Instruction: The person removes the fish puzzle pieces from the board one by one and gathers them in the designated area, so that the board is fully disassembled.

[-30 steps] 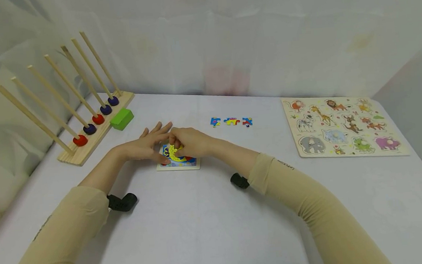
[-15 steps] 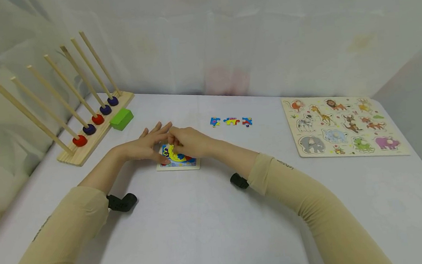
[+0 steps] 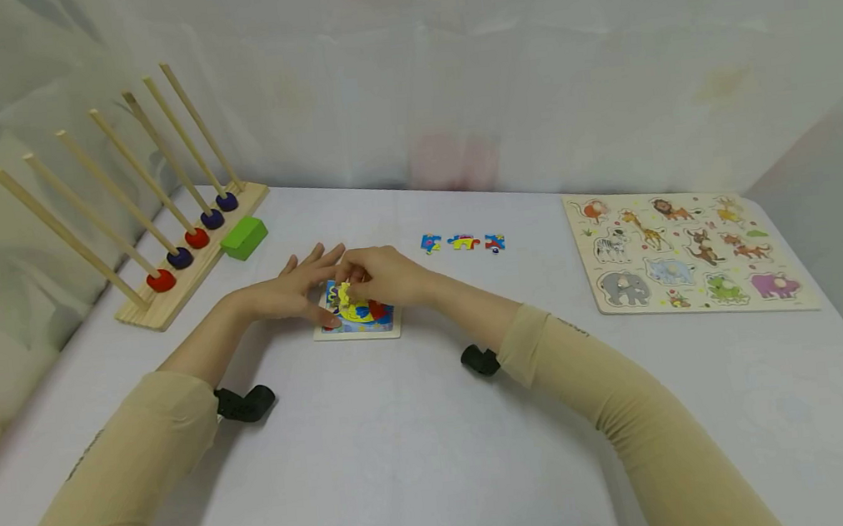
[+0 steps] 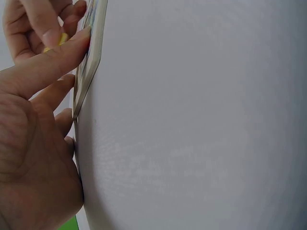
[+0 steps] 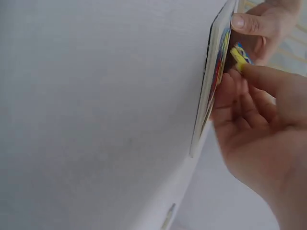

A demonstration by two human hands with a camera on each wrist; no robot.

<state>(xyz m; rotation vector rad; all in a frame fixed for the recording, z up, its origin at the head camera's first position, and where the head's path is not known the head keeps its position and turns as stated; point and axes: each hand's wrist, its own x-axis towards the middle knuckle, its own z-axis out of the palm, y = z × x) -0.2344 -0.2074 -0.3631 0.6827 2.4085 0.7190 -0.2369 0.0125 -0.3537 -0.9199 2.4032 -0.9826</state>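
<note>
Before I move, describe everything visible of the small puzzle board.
The small puzzle board lies flat on the table, a thin, pale-edged, wooden-looking tray with a picture in yellow, blue and red. The left hand rests its thumb on it; the right hand pinches a yellow piece above. Hands hide much of its far side.

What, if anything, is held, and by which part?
The right hand pinches a yellow puzzle piece by one edge; the left hand touches the board.

Yellow piece [image 5: 238, 56] now off the board [image 3: 358, 336]
</note>
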